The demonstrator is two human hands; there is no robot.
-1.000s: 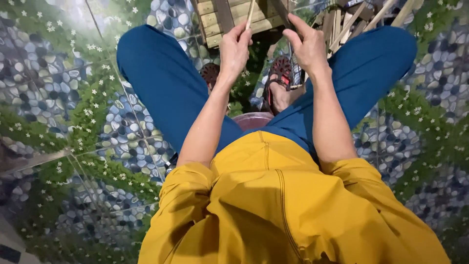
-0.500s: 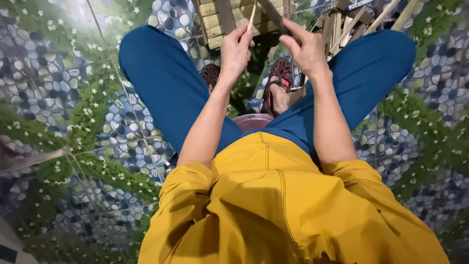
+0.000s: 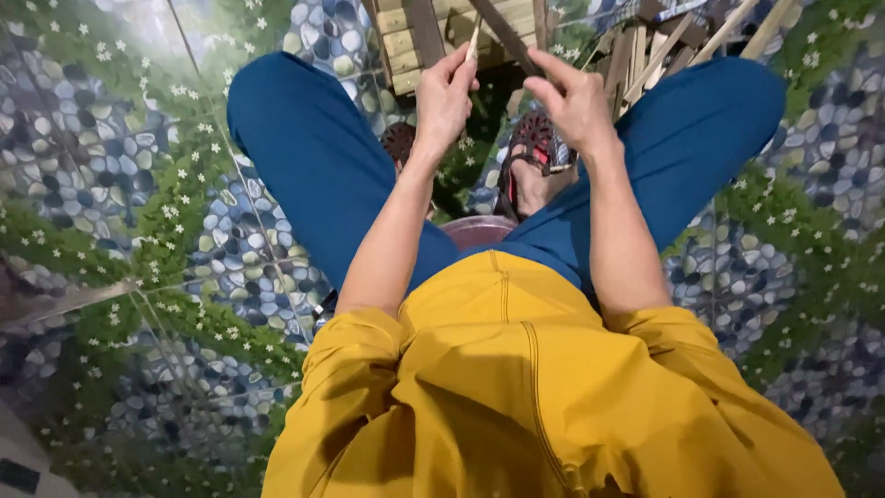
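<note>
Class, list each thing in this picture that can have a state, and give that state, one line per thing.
Left hand: closed, pinching a thin pale stick.
Right hand: curled on a dark slat.
Wooden frame: lying on the floor, partly out of view.
Sandal: worn on the foot.

The person sits low, knees spread wide in blue trousers point(image 3: 313, 157), a yellow shirt point(image 3: 535, 387) filling the lower part of the view. The left hand point(image 3: 445, 97) pinches a thin pale wooden stick point(image 3: 473, 41) between thumb and fingers, held nearly upright. The right hand point(image 3: 576, 97) closes its fingers on a dark wooden strip point(image 3: 505, 37) that slants up to the left. Both hands are raised before a slatted wooden frame point(image 3: 415, 41) at the floor's far edge. Loose wooden sticks point(image 3: 664, 46) lie just right of it. A sandalled foot point(image 3: 530, 166) rests below the right hand on the floor point(image 3: 138, 184), patterned with pebbles, grass and white flowers.
</note>
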